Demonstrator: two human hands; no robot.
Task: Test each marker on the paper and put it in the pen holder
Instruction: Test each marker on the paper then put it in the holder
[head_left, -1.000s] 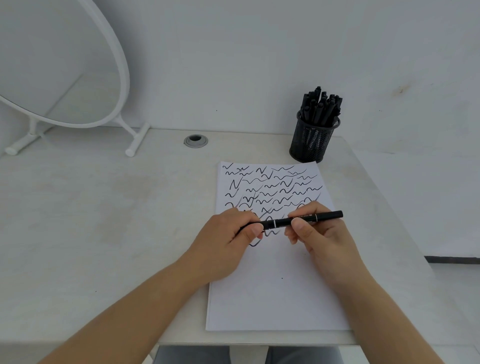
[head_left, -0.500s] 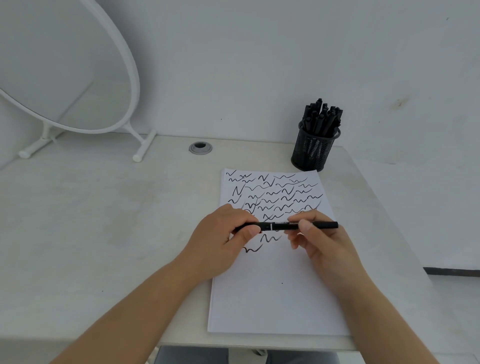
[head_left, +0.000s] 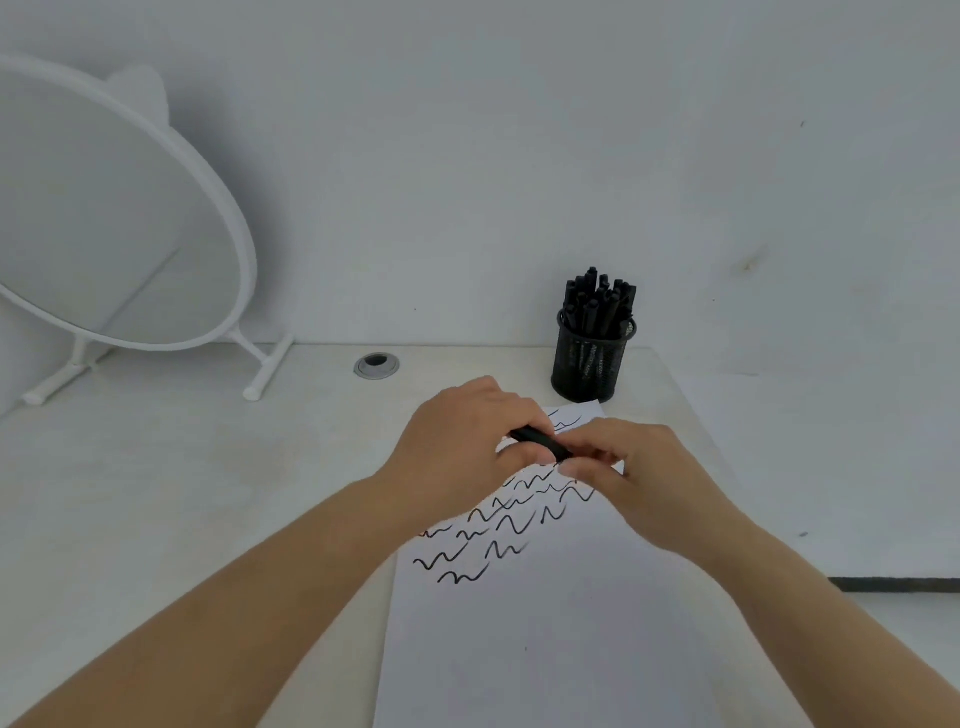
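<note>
Writing: the paper (head_left: 545, 639) carries only black hand-drawn squiggles and zigzags in rows across its far half; no letters, brand or label can be read anywhere.
Marker: a slim black marker (head_left: 537, 441), matte and round-barrelled, held level above the far end of the paper, between the two hands; its printing is too blurred to read.
Left hand: the left hand (head_left: 462, 447) has its fingers curled round the marker's left end, knuckles up.
Right hand: the right hand (head_left: 644, 483) pinches the marker's right end with thumb and fingertips; that end is hidden under the fingers.
Paper: a plain white sheet, smooth and flat, lying at the near right part of the tabletop (head_left: 182, 493), its near half unmarked.
Pen holder: a black wire-mesh pen holder (head_left: 592, 358), cylindrical, upright at the far right corner of the tabletop, just beyond the paper's far edge, packed with black markers standing on end.
Tabletop: pale, matt, faintly mottled.
Mirror: an oval mirror (head_left: 104, 218) in a thin white frame on a white stand, at the far left corner.
Cable hole: a round grey cable hole (head_left: 376, 365) near the far edge.
</note>
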